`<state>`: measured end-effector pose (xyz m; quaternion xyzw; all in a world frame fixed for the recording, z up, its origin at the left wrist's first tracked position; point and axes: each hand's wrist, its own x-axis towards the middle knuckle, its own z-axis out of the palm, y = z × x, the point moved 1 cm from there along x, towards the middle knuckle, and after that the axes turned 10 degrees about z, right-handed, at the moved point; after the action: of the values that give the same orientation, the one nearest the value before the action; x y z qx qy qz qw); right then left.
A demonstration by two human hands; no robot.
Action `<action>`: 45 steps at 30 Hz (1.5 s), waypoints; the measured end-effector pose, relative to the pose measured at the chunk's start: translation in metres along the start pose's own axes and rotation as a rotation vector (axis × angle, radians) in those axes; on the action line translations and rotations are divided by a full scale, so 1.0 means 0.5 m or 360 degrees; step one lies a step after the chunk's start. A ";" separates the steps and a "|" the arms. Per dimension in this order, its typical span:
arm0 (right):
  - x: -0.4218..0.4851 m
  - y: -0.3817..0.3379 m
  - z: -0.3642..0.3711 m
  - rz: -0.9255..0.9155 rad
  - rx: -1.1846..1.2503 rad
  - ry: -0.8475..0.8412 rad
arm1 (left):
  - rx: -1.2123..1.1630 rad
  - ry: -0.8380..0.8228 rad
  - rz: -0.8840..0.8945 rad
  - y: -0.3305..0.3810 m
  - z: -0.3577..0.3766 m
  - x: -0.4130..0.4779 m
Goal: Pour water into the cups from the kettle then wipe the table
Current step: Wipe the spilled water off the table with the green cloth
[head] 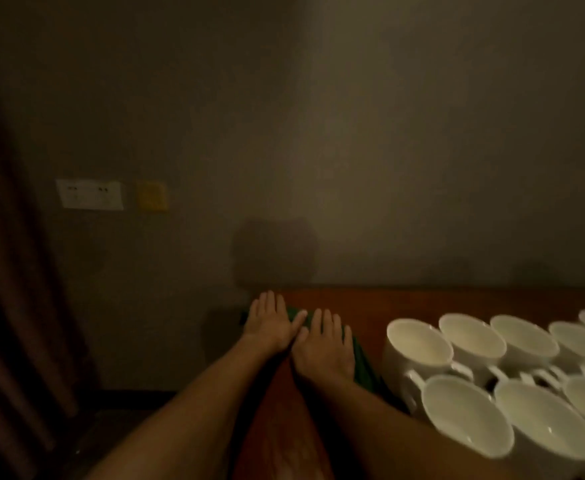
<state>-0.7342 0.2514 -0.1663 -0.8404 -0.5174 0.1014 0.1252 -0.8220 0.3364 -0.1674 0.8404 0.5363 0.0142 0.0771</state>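
A dark green cloth [362, 362] lies on the far left corner of the reddish-brown table [422, 301]. My left hand [270, 323] and my right hand [324, 346] lie side by side on it, palms down, fingers straight, pressing it flat. Most of the cloth is hidden under them. To the right, several white cups [419, 344] stand in two rows with their handles toward me; the nearest one is close to my right hand. No kettle is in view.
The table's left edge runs just left of my left hand, with dark floor below. A grey wall stands behind the table, with a white socket plate [90, 195] and a yellow plate [150, 196]. A dark curtain [3, 271] hangs at far left.
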 end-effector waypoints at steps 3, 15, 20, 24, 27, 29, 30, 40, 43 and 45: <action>0.002 0.002 0.006 0.0028 0.0007 0.0020 | -0.0008 -0.0005 0.0014 -0.002 0.003 0.003; 0.027 -0.011 0.001 0.0256 -0.0010 -0.0014 | 0.0060 0.0003 0.0221 -0.008 0.003 0.063; 0.032 -0.016 0.010 0.0328 0.0010 0.0035 | 0.0074 -0.0057 0.0335 -0.011 -0.004 0.078; 0.038 -0.019 0.009 0.0428 0.0045 0.0085 | 0.0092 -0.0114 0.0431 -0.005 -0.006 0.098; 0.044 -0.022 0.010 0.0526 0.0080 0.0141 | 0.0108 -0.0133 0.0503 0.007 -0.006 0.122; 0.056 -0.019 0.013 0.0608 0.0096 0.0174 | 0.0117 -0.0128 0.0569 0.021 -0.003 0.141; 0.063 -0.017 0.014 0.0644 0.0097 0.0191 | 0.0119 -0.0123 0.0604 0.028 -0.002 0.150; 0.119 0.008 0.000 0.0908 0.0087 0.0250 | 0.0076 -0.0090 0.0844 0.087 0.005 0.225; 0.128 0.018 -0.003 0.1014 0.0093 0.0295 | 0.0047 -0.0102 0.0984 0.106 0.010 0.243; 0.133 0.021 -0.004 0.1092 0.0095 0.0333 | 0.0037 -0.0115 0.1072 0.119 0.012 0.254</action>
<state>-0.6950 0.3060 -0.1704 -0.9670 -0.1862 0.0660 0.1606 -0.7141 0.4259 -0.1721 0.9712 0.2254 0.0030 0.0775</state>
